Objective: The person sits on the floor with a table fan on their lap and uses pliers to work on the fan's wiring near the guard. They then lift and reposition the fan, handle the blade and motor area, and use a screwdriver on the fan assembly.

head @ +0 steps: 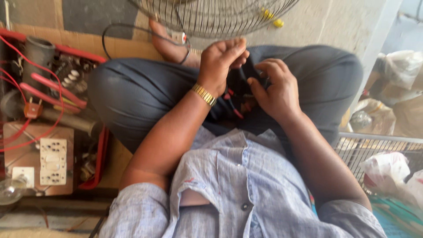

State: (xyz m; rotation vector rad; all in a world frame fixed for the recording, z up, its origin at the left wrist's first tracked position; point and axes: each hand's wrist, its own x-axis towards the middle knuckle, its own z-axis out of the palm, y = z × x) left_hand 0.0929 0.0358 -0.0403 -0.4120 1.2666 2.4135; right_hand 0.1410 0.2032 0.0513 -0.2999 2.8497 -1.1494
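Thin red and black wires (235, 103) lie in the person's lap, between both hands. The left hand (220, 61) is curled, fingertips pinching the wires. The right hand (275, 88) bends its fingers around them too. A round metal fan grille (211, 17) stands ahead. A wooden board (26, 145) with white sockets sits on brown cardboard (119, 46).

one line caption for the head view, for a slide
Seated cross-legged, left hand and right hand work red wires in the lap beside a toolbox.
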